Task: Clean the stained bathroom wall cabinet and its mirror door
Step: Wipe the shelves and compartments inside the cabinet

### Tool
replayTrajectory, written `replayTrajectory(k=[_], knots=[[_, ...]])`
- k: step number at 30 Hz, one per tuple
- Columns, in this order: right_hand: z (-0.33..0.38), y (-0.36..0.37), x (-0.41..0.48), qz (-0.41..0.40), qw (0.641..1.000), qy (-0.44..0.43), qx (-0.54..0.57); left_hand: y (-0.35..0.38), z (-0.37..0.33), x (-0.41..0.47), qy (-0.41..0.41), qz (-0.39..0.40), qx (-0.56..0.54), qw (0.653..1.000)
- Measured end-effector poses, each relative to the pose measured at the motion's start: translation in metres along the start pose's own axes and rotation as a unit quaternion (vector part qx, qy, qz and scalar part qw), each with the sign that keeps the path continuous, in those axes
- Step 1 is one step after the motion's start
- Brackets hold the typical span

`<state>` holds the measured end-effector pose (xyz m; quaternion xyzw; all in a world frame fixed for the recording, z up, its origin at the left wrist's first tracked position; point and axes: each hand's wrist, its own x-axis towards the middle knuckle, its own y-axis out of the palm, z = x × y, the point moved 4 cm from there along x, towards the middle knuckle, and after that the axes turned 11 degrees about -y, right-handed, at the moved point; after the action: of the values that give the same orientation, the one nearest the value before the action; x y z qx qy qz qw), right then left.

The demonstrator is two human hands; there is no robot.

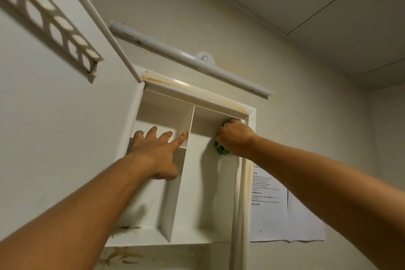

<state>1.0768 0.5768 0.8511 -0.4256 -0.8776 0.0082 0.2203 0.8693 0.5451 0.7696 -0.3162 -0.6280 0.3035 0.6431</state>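
The white wall cabinet [249, 114] hangs open above me, its top and right frame streaked with orange-brown stains. Its door [54, 116] swings out to the left and shows its pale back side. My left hand [155, 151] lies flat with spread fingers on the upper left shelf, the forefinger touching the centre divider [175, 199]. My right hand [234, 137] grips a green cloth [220, 148] and presses it into the upper right corner of the right compartment. Most of the cloth is hidden under the fist.
A long white light bar [190, 59] is mounted on the wall just above the cabinet. A printed paper sheet [282, 210] is stuck to the wall right of the cabinet. Brown stains mark the lower shelf [122, 256]. A perforated white strip [50, 17] sits on the door.
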Motion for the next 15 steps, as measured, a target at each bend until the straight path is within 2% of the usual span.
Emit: replayTrajectory(k=[2,5,9,11,13,15], knots=[[0.007,0.003,0.004,0.010,0.999,0.011,-0.035,0.000,0.000,0.000,-0.001,-0.007,0.001,1.000],[0.019,0.010,-0.001,-0.010,1.000,0.009,-0.011,-0.001,0.000,-0.001,-0.003,-0.011,0.007,1.000],[0.109,0.036,-0.042,0.017,0.995,-0.097,0.030,-0.004,-0.001,-0.004,-0.002,-0.006,0.004,1.000],[0.159,0.053,-0.069,0.060,0.986,-0.148,0.051,-0.006,-0.001,-0.006,0.000,0.001,0.000,1.000],[0.177,0.058,-0.082,0.101,0.976,-0.178,0.076,-0.008,0.000,-0.008,0.002,0.005,-0.002,1.000],[0.153,0.041,-0.078,0.122,0.966,-0.209,0.092,-0.007,0.000,-0.008,0.002,0.008,-0.006,1.000]])
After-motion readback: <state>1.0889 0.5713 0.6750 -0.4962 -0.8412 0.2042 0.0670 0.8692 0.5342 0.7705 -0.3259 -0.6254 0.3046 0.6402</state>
